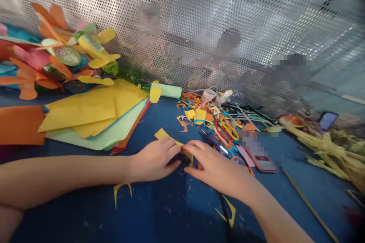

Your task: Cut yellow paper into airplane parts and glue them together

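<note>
In the middle of the blue table, both hands work on a yellow strip (pixel 162 134) of paper or thin foam. My left hand (pixel 155 159) presses its fingers on the strip, thumb curled below; the strip's far end sticks out above the knuckles. From the right, my right hand (pixel 211 165) meets it with bent fingers and holds the strip's other part, thumb underneath. A small dark object between the fingertips is partly hidden, so I cannot make out its kind. Yellow offcuts (pixel 232 212) lie near the right forearm, and another curved scrap (pixel 122 190) lies below the left wrist.
Coloured sheets (pixel 97 114) are stacked at left, below a pile of bottles with coloured petal shapes (pixel 65 53). A green bottle (pixel 168 90) lies behind the hands. Scraps, scissors (pixel 225 129), a phone (pixel 264 161) and a thin stick (pixel 308 201) are at right. Perforated metal (pixel 182 19) stands behind, with people beyond.
</note>
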Action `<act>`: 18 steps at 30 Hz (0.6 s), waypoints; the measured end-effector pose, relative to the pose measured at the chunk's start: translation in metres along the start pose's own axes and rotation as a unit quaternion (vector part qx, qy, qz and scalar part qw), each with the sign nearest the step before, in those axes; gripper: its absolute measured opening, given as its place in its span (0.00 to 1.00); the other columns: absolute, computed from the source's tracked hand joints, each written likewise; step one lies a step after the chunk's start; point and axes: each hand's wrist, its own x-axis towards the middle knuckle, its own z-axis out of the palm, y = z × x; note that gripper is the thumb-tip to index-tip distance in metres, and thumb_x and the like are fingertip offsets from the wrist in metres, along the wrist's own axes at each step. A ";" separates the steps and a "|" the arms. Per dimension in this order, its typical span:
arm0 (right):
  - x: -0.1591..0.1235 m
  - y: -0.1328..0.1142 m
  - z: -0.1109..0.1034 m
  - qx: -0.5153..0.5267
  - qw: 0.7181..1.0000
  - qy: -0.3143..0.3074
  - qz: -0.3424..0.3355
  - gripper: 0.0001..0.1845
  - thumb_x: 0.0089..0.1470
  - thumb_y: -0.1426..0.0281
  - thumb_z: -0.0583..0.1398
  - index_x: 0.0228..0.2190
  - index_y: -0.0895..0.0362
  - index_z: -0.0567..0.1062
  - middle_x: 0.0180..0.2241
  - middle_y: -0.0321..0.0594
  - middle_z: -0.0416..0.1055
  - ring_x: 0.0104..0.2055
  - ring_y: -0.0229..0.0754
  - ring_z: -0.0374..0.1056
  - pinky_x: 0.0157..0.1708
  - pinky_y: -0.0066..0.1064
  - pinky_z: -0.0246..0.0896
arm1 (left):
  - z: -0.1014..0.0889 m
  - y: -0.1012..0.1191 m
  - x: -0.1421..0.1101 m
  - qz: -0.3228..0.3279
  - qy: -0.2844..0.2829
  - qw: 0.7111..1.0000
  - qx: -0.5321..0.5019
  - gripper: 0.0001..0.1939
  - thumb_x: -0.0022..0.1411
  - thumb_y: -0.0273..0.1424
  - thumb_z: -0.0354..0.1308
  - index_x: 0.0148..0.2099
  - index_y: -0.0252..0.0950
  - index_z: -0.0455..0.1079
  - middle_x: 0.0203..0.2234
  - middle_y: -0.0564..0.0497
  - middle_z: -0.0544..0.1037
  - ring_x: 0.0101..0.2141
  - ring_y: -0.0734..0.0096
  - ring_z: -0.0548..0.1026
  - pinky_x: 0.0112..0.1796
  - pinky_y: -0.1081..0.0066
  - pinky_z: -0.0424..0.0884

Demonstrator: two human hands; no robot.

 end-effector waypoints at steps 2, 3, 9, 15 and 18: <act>0.000 0.005 0.001 -0.003 1.000 -0.023 0.013 0.22 0.52 0.70 0.57 0.49 0.50 0.61 0.46 0.39 0.64 0.47 0.44 0.63 0.42 0.35 0.59 | 0.005 0.003 -0.006 0.003 -0.012 1.000 0.009 0.15 0.59 0.37 0.49 0.43 0.31 0.63 0.35 0.43 0.71 0.36 0.59 0.69 0.36 0.63 0.67; 0.002 0.006 0.003 -0.008 0.999 -0.024 0.019 0.24 0.51 0.72 0.56 0.50 0.50 0.59 0.46 0.40 0.65 0.47 0.44 0.63 0.42 0.35 0.59 | 0.007 0.002 -0.007 0.002 -0.017 1.000 0.012 0.16 0.59 0.37 0.50 0.44 0.31 0.63 0.36 0.43 0.70 0.37 0.58 0.69 0.36 0.62 0.68; 0.010 0.002 0.007 -0.002 0.999 -0.014 0.050 0.23 0.50 0.71 0.57 0.49 0.51 0.59 0.45 0.40 0.66 0.47 0.44 0.63 0.41 0.33 0.58 | 0.010 -0.005 -0.006 0.006 -0.009 1.000 0.014 0.16 0.59 0.33 0.49 0.48 0.30 0.59 0.38 0.42 0.69 0.36 0.59 0.69 0.35 0.63 0.68; 0.009 0.001 -0.010 0.098 0.985 -0.134 0.038 0.19 0.45 0.55 0.62 0.35 0.53 0.69 0.32 0.33 0.71 0.31 0.38 0.67 0.27 0.26 0.56 | 0.010 -0.008 -0.007 0.019 -0.050 0.999 0.005 0.07 0.58 0.27 0.49 0.40 0.35 0.65 0.35 0.45 0.70 0.36 0.60 0.68 0.36 0.63 0.69; 0.013 0.021 -0.019 0.156 0.981 -0.102 0.052 0.12 0.52 0.58 0.56 0.34 0.52 0.71 0.29 0.32 0.72 0.29 0.35 0.67 0.26 0.24 0.57 | 0.010 -0.011 -0.007 0.037 -0.043 0.998 0.002 0.06 0.58 0.26 0.49 0.37 0.36 0.67 0.34 0.46 0.71 0.36 0.61 0.68 0.36 0.63 0.69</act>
